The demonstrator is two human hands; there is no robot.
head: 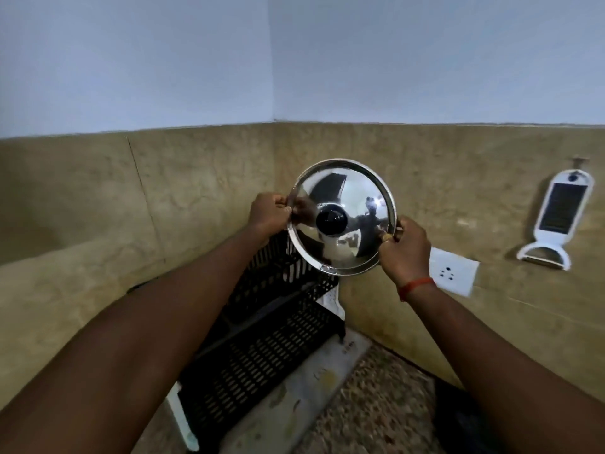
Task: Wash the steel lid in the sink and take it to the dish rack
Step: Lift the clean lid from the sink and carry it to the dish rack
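I hold the lid (340,217) mid-frame, left hand (268,213) and right hand (404,247) pinching its rim; next, lower it into the rack (262,348) below.

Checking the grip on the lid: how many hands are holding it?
2. The left hand pinches the steel lid at its left rim; the right hand grips its lower right rim, above the black dish rack.

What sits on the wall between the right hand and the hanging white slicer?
In the head view, a white wall socket sits between the right hand and the white slicer; otherwise bare stone wall.
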